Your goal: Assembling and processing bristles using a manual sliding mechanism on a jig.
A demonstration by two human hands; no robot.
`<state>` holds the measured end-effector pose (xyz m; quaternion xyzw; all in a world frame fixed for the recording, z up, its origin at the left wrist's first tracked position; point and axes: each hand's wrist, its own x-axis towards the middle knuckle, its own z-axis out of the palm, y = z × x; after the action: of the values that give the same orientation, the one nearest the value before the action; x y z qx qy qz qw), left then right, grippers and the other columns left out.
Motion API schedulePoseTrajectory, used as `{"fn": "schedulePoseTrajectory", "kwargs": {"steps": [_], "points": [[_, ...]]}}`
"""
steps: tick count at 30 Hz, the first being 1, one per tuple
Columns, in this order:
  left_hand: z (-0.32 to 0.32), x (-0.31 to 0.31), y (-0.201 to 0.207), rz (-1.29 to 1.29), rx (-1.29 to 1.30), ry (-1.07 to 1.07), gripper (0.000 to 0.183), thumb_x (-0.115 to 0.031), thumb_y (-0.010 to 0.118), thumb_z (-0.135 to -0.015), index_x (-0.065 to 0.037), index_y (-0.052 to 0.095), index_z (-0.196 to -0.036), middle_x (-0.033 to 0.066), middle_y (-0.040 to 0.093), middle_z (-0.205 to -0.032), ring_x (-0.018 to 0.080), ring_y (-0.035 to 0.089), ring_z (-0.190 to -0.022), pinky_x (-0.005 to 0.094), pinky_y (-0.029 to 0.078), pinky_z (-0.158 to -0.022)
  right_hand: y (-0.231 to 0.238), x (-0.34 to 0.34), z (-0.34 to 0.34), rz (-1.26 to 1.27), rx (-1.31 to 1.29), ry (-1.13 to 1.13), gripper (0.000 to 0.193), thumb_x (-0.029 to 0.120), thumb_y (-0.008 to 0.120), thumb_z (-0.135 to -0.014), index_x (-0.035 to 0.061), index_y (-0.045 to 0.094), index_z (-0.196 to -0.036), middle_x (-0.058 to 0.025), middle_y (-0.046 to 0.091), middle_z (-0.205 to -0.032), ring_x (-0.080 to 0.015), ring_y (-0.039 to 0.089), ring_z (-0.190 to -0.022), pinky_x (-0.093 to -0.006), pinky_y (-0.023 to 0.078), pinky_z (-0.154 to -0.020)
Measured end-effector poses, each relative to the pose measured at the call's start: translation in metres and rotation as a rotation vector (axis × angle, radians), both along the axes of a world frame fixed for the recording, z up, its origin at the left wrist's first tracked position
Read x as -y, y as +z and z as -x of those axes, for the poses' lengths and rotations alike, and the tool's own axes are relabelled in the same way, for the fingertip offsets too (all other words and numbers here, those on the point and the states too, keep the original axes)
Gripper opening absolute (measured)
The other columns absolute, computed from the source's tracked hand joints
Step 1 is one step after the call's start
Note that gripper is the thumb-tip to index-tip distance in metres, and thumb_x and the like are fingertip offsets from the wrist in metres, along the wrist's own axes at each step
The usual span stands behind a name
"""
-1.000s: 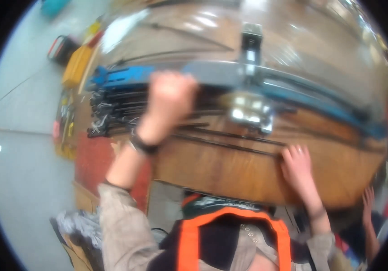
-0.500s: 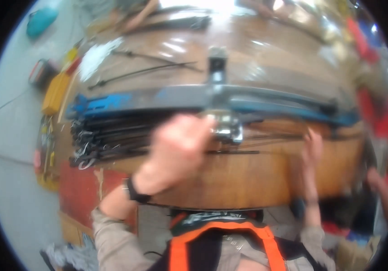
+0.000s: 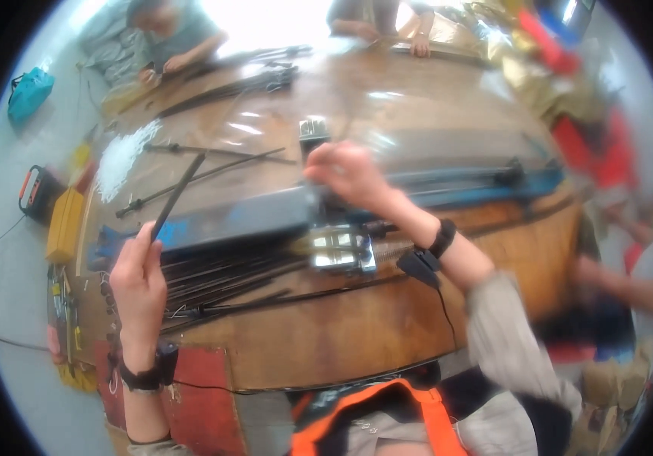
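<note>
Dark rod (image 3: 178, 195) slants up from the left hand (image 3: 140, 277) over the left part of the table, its free end pointing far and slightly right. That hand closes around the rod's near end. The right hand (image 3: 349, 173) is curled narrow beside a black upright (image 3: 313, 132); blur makes it hard to tell whether it touches the upright or pinches anything.

The step in hand looks like handling one rod beside the upright; the next move would call for keeping that rod clear of the bundle of rods (image 3: 220, 275) below. A silver block (image 3: 340, 248) sits near of the upright.

The table (image 3: 357, 327) is brown wood, with two thin rods (image 3: 224, 172) crossing at far left. Another person's hand (image 3: 420, 47) is at the far side. Left of the table are a yellow box (image 3: 66, 226) and, on grey floor (image 3: 11, 304), a teal bag (image 3: 30, 95).
</note>
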<state>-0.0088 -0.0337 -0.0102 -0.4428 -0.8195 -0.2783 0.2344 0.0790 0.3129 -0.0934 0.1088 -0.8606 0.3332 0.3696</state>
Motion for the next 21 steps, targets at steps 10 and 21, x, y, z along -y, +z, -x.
{"fn": "schedulePoseTrajectory", "kwargs": {"steps": [10, 21], "points": [[0.009, 0.002, -0.023, 0.011, 0.115, 0.059, 0.029, -0.001, 0.059, -0.093, -0.005, 0.062, -0.121, 0.0155, 0.060, -0.084, 0.0290, 0.056, -0.069, 0.0345, 0.047, -0.065, 0.008, 0.024, 0.036, -0.136, 0.446, 0.077, 0.009, 0.017, 0.066, -0.089, 0.0079, 0.064, -0.090, -0.0089, 0.069, -0.076, -0.0273, 0.066, -0.074, -0.0359, 0.049, -0.075], [0.045, 0.006, -0.043, 0.223, 0.004, 0.053, 0.023, -0.008, 0.060, -0.090, -0.008, 0.065, -0.113, 0.0170, 0.061, -0.083, 0.0359, 0.061, -0.074, 0.0427, 0.048, -0.063, -0.039, -0.104, -0.095, -0.591, 0.006, -0.530, 0.014, 0.001, 0.061, -0.075, 0.0148, 0.062, -0.076, -0.0037, 0.063, -0.070, -0.0263, 0.062, -0.082, -0.0420, 0.038, -0.089]]}}
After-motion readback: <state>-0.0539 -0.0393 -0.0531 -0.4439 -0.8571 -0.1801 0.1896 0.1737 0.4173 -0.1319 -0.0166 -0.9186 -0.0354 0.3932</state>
